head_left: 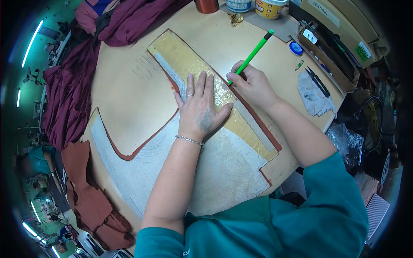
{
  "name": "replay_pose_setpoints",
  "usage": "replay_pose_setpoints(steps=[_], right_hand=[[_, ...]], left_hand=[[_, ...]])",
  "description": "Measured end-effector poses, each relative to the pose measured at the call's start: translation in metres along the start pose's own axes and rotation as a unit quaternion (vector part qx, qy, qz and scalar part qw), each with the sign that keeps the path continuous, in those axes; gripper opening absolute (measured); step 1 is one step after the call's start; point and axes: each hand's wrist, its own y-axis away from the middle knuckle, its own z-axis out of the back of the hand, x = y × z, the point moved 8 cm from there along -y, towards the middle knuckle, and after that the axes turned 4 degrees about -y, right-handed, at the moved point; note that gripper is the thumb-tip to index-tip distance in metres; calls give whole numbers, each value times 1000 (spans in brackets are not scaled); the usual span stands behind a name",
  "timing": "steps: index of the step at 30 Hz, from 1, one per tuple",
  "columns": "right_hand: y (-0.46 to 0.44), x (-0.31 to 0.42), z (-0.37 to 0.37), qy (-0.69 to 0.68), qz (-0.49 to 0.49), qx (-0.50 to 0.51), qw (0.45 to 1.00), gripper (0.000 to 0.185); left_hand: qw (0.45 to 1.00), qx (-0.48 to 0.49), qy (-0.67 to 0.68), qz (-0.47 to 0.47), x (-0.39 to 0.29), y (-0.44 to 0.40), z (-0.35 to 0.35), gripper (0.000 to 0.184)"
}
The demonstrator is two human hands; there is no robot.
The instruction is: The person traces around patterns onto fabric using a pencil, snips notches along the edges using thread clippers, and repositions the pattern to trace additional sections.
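Observation:
A large pattern template (228, 172), patched with pale grey sheets and yellowish taped strips, lies flat on rust-brown fabric (269, 133) that shows along its edges. My left hand (201, 103) rests flat on the template's yellow strip, fingers spread, with a ring and a bracelet on. My right hand (254, 84) grips a bright green pencil (254, 52) with a black end. Its tip is at the strip's right edge, where the brown fabric shows; the exact contact is hidden by the fingers.
Maroon cloth (71, 86) hangs over the table's left side, above folded rust-brown pieces (92, 193). At right are tweezers (318, 81) on a crumpled rag (312, 96), a pencil stub (299, 65), a blue lid (296, 48) and a cardboard box (331, 64). Tubs (269, 9) stand at the back.

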Motion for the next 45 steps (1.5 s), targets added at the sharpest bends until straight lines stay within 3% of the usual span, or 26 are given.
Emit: replay_pose_setpoints(steps=[7, 13, 16, 21, 24, 30, 35, 40, 43, 45], right_hand=[[-18, 30, -14, 105, 44, 28, 993, 21], [-65, 28, -36, 131, 99, -11, 986, 22], [-33, 28, -22, 143, 40, 37, 988, 21], [34, 40, 3, 157, 30, 82, 984, 19], [2, 41, -11, 146, 97, 37, 984, 20], [-32, 30, -26, 156, 94, -1, 983, 23], [75, 43, 12, 170, 82, 41, 981, 19], [87, 49, 20, 140, 104, 2, 985, 16], [88, 46, 28, 116, 87, -12, 989, 18], [81, 42, 28, 118, 65, 1, 991, 19]], left_hand=[[999, 32, 11, 9, 1, -1, -4, 77], [999, 38, 10, 8, 2, -2, -4, 77], [1000, 27, 14, 4, 2, -1, -4, 77], [1000, 21, 13, 7, 3, 0, -5, 77], [999, 30, 9, 6, 0, -2, -6, 77], [999, 40, 4, 17, 2, 0, -6, 77], [1000, 16, 16, 17, 0, -1, -2, 76], [990, -112, 42, -78, -21, 24, 27, 52], [979, 23, 116, -165, -66, 62, 11, 55], [987, 38, 99, -123, -89, 81, 14, 61]])
